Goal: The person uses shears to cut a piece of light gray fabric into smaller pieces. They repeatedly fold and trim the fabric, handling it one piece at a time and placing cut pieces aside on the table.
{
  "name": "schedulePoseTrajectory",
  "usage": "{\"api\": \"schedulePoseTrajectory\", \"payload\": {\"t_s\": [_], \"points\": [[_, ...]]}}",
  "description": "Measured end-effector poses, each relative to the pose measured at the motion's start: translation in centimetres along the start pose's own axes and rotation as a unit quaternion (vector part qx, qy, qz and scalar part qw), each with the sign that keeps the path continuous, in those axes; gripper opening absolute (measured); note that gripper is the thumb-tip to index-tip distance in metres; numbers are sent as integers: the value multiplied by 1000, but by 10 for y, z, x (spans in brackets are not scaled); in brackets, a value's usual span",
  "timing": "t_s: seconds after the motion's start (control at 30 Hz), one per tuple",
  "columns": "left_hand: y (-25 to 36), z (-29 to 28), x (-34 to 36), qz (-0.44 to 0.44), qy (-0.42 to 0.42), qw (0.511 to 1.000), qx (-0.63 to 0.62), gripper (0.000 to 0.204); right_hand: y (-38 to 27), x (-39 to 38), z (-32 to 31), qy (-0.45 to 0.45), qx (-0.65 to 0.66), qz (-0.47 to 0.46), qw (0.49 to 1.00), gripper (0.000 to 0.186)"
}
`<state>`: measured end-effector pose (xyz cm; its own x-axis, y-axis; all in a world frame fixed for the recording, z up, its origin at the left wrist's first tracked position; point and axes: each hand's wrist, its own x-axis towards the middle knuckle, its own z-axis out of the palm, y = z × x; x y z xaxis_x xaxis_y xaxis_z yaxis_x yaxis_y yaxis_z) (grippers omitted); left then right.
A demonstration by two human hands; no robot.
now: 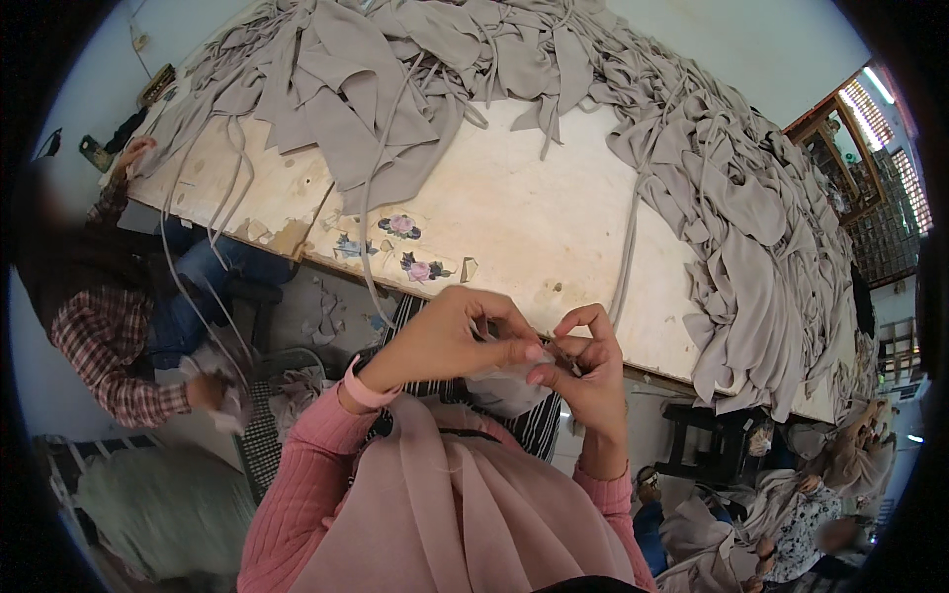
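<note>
A small grey cloth (506, 393) is pinched in the bent, almost closed fingers of the left hand (450, 334) and right hand (593, 381), near the tabletop (534, 212) edge, wide pale wood stretching ahead of them toward the big cloth heap (736, 203).

Left hand (474, 331), right hand (590, 381): fingers pinch pale cloth (506, 393). Table (524, 217) just beyond fingertips; grey fabric (746, 212) heaped farther out, and right.

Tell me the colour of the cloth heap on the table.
The heap is greyish beige, best seen in the head view.
</note>
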<state>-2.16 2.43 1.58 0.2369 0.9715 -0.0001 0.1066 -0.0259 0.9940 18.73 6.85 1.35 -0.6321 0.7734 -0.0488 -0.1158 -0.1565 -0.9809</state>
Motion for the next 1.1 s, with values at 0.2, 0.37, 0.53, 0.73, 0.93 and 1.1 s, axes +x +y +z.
{"api": "schedulePoseTrajectory", "payload": {"t_s": [0.2, 0.37, 0.53, 0.73, 0.93, 1.1], "points": [[1, -29, 14, 3, 353, 934, 51, 13, -2, 0, -7, 90, -4, -53, 995, 47], [-7, 18, -11, 69, 130, 985, 90, 20, -7, 6, -5, 122, 29, -64, 990, 49], [-44, 23, 7, 117, 163, 955, 220, 25, -26, 4, -17, 214, 39, -166, 962, 49], [-73, -10, -3, 26, 192, 973, 122, 19, -81, -11, -83, 363, 60, -302, 879, 35], [-78, -53, -31, -63, 128, 984, -105, 20, -84, -27, -117, 425, 54, -314, 847, 28], [-67, -77, -46, -35, -9, 998, 49, 29, -71, -56, -165, 388, 23, -343, 855, 31]]}}
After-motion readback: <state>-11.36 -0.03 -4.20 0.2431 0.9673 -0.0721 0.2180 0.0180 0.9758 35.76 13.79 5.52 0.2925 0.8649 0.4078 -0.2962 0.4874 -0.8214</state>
